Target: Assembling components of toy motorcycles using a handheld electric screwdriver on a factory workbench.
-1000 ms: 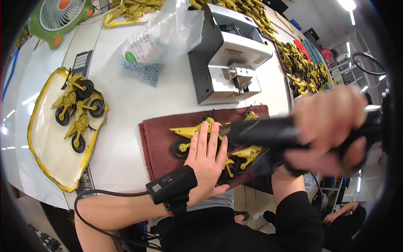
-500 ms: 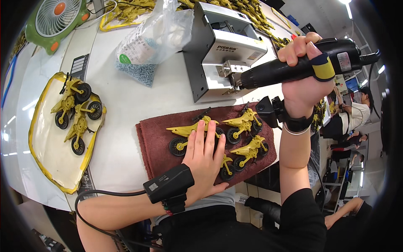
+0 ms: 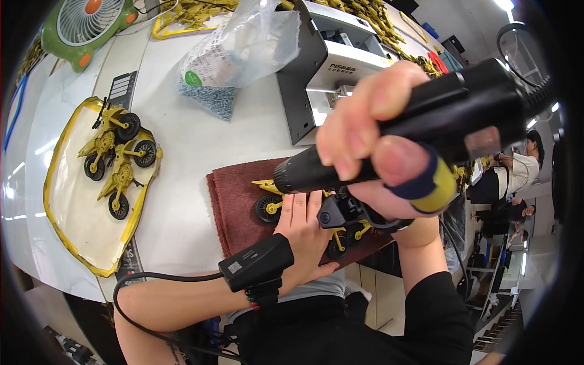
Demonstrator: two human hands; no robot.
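Observation:
My left hand (image 3: 301, 228) lies flat, fingers stretched out, over a yellow toy motorcycle (image 3: 269, 208) with black wheels. The toy rests on a folded brown towel (image 3: 226, 194). In my right hand (image 3: 356, 125) is a black electric screwdriver (image 3: 453, 106), the fingers wrapped round its body and a cable leaving its rear end. Its nose is above the motorcycle, just beyond my left fingertips; the bit's tip is hidden from view. More toy motorcycles (image 3: 337, 243) on the towel are mostly covered by my right hand and wrist camera.
A yellow-rimmed tray (image 3: 73, 225) holds two toy motorcycles (image 3: 115, 149) on the left. Behind the towel stand a clear bag of small bluish screws (image 3: 210, 100) and a grey screw feeder (image 3: 295, 91). A green fan (image 3: 85, 24) and heaped yellow parts (image 3: 371, 18) sit farther back. People work at right.
My right hand has brought the screwdriver away from the screw feeder, down and left, to above the motorcycle. My left hand stays on the toy.

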